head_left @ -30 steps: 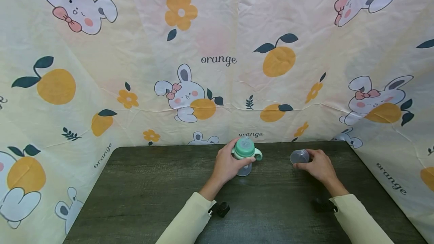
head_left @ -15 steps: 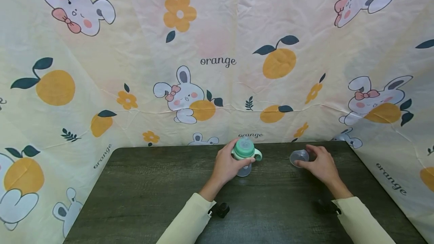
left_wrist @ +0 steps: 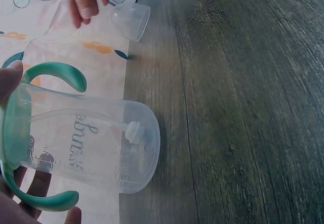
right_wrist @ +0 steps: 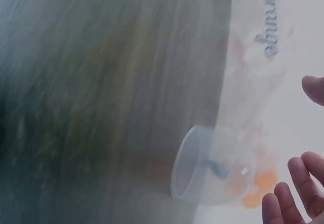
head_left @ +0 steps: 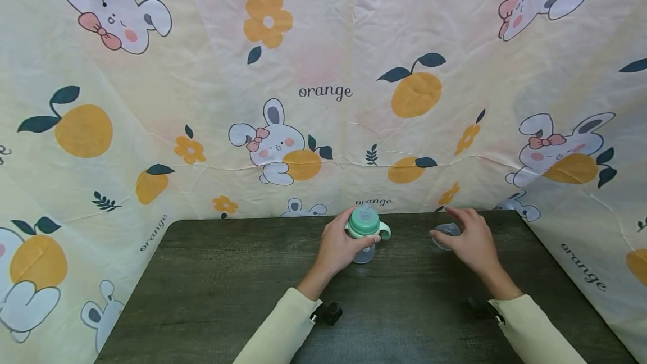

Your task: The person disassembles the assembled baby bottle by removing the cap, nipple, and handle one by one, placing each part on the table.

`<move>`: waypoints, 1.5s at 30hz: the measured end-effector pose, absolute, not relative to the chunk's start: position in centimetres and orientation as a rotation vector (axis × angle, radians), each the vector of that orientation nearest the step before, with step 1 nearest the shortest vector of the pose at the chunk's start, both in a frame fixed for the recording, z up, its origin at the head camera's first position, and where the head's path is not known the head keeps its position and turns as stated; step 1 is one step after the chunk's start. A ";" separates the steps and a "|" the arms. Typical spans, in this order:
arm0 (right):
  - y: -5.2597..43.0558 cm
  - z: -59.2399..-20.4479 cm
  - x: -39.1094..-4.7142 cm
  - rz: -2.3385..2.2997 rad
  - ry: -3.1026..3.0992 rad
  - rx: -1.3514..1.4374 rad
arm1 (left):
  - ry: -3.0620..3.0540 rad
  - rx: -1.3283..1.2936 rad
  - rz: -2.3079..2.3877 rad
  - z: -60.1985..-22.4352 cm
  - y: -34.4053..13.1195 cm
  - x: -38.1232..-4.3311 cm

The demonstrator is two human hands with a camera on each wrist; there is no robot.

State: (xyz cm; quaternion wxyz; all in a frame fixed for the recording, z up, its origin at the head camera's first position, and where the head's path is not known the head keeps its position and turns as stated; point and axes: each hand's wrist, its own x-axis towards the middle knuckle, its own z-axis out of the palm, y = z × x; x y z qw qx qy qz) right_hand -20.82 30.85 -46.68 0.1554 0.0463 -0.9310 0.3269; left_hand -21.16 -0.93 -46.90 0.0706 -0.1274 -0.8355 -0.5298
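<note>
A clear baby bottle (left_wrist: 93, 143) with a green collar (head_left: 365, 219) and two green handles stands upright near the table's back edge. My left hand (head_left: 340, 245) grips it round the upper part, thumb at the front. Inside the bottle runs a straw with a white weight at its end. To the right, a clear domed cap (right_wrist: 212, 168) rests rim down on the table. My right hand (head_left: 476, 245) hovers over the cap with thumb and fingers spread apart. In the right wrist view a gap shows between the fingertips (right_wrist: 299, 176) and the cap.
The dark wood table (head_left: 242, 274) ends just behind the bottle and the cap. A pale cloth (head_left: 202, 72) printed with rabbits and oranges hangs behind it and along both sides.
My right hand has let go of the clear cap and lifted off it, its fingers spreading. The cap stays on the table. My left hand keeps its hold on the bottle.
</note>
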 end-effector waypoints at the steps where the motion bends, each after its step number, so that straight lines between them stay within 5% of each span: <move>1: 30.6 -46.5 -20.8 0.935 -2.647 0.143 | -2.514 -0.382 -1.600 -46.9 -0.9 -21.2; 45: 17.9 -44.6 -20.0 1.252 -2.403 0.468 | -2.492 -0.403 -1.545 -47.1 -1.0 -21.2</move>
